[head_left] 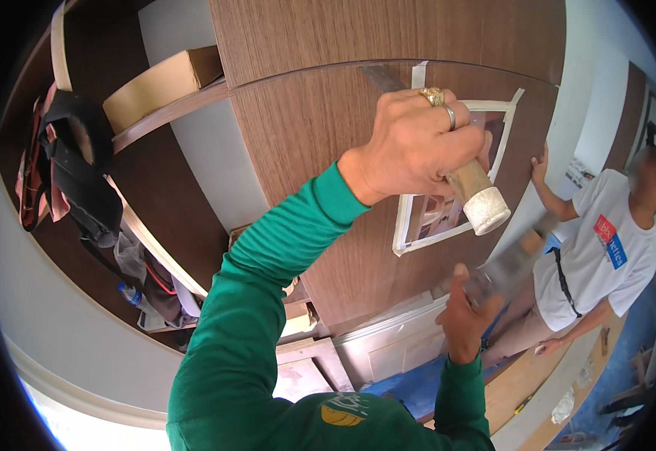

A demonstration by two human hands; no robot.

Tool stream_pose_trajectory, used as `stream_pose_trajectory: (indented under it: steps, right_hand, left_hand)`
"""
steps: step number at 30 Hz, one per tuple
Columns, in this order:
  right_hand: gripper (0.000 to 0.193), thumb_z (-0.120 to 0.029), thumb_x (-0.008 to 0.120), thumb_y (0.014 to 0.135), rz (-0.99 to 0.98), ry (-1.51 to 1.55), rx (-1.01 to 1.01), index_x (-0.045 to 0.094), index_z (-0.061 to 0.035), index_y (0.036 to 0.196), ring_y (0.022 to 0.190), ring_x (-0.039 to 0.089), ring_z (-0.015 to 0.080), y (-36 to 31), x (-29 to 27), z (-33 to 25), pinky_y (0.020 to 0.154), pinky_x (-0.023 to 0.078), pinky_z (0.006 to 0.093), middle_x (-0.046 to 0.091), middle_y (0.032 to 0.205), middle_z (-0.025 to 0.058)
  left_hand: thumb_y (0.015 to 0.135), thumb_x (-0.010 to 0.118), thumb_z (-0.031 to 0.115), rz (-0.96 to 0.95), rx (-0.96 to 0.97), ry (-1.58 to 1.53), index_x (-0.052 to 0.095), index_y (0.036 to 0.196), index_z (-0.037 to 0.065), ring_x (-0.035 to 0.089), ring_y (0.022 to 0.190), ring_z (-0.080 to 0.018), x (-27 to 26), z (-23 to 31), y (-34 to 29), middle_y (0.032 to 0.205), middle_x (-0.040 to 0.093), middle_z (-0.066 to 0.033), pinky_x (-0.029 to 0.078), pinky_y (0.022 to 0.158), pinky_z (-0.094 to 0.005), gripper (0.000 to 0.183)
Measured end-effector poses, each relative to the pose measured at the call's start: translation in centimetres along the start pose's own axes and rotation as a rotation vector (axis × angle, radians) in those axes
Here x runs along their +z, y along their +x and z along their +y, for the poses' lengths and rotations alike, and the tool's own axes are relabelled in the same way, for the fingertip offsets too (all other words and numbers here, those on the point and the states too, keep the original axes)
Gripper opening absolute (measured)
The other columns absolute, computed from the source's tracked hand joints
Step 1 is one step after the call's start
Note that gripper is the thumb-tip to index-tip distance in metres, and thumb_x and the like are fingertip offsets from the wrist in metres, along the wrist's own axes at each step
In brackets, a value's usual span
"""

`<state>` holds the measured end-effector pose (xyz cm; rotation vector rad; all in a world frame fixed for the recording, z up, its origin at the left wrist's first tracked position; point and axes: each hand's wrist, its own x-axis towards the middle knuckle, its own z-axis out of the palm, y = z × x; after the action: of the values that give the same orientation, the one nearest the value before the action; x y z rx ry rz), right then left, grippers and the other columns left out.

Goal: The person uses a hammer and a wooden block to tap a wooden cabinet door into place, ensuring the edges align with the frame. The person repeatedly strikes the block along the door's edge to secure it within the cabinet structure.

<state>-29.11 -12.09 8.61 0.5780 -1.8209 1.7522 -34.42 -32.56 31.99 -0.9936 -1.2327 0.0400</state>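
Note:
My left hand (422, 143), with two rings on it, is raised before a brown wood-grain panel (290, 150). It is closed round a chisel (471, 180), whose thick handle ends in a pale, worn butt pointing down and right. The flat dark blade shows beyond my knuckles, by the curved seam across the panel. Lower and to the right, my right hand (467, 316) is closed on a grey-and-brown tool (512, 259), smeared by motion, so its kind is unclear. Behind my left hand, a picture (427, 214) is fixed to the panel with pale tape along its edges.
Another person in a white shirt (606, 240) stands at right, one hand on the panel's edge. By them lies a wooden board (519, 387) with small items on it. At left, shelves hold a cardboard box (164, 84), hanging bags (80, 165) and a bottle (130, 293).

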Motion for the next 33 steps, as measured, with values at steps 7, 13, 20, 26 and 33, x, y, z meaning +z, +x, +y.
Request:
stream_pose_trajectory:
  steps: [7, 13, 20, 26, 33]
  right_hand:
    - [0.007, -0.003, 0.065, 0.098, 0.244, 0.904, -0.202, 0.064, -0.0023, 0.091, 0.062, 0.065, 0.0243, -1.8, -2.0, -3.8, 0.055, 0.052, 0.0356, 0.068, 0.075, 0.0117]
    - [0.024, -0.009, 0.072, 0.103, -0.029, -0.129, 0.062, 0.059, 0.0001, 0.086, 0.072, 0.06, 0.0129, 0.5, 1.7, -1.3, 0.057, 0.046, 0.0321, 0.052, 0.072, 0.0038]
    - [0.006, -0.004, 0.065, 0.092, 0.204, 0.506, -0.119, 0.063, 0.001, 0.088, 0.055, 0.06, 0.0193, -1.5, -0.5, -2.1, 0.056, 0.048, 0.0327, 0.065, 0.069, 0.0072]
    - [0.013, -0.002, 0.074, 0.09, 0.008, -0.098, -0.132, 0.062, 0.001, 0.087, 0.056, 0.053, 0.0204, 0.8, 1.9, -1.2, 0.057, 0.045, 0.0327, 0.059, 0.067, 0.0069]
    - [0.036, -0.01, 0.076, 0.101, 0.091, -0.034, 0.276, 0.049, -0.0022, 0.079, 0.057, 0.039, 0.0167, -7.3, -4.5, 3.4, 0.055, 0.035, 0.0394, 0.046, 0.064, 0.0021]
  left_hand:
    - [0.069, 0.086, 0.014, 0.031, -0.007, -0.035, 0.054, 0.066, 0.013, 0.047, 0.049, -0.0195, 0.2, -0.1, 0.0, 0.065, 0.05, -0.0025, 0.033, 0.043, -0.0344, 0.032]
    - [0.069, 0.087, 0.013, 0.001, -0.023, -0.071, 0.055, 0.067, 0.013, 0.047, 0.049, -0.0204, -0.2, -0.7, -0.3, 0.065, 0.05, -0.0026, 0.033, 0.043, -0.035, 0.032]
    - [0.068, 0.088, 0.013, 0.014, -0.041, -0.061, 0.056, 0.069, 0.011, 0.047, 0.051, -0.021, -0.4, -0.5, -0.3, 0.066, 0.051, -0.0033, 0.034, 0.044, -0.035, 0.032]
    - [0.066, 0.088, 0.017, -0.042, -0.064, -0.097, 0.063, 0.074, 0.012, 0.053, 0.056, -0.0235, -0.1, -0.6, -0.5, 0.071, 0.056, -0.0041, 0.041, 0.048, -0.0359, 0.027]
    - [0.089, 0.075, 0.009, 0.224, -0.477, -0.435, 0.069, 0.091, 0.003, 0.064, 0.065, -0.0186, -7.0, -2.0, -0.2, 0.082, 0.071, -0.0085, 0.051, 0.056, -0.0346, 0.008]
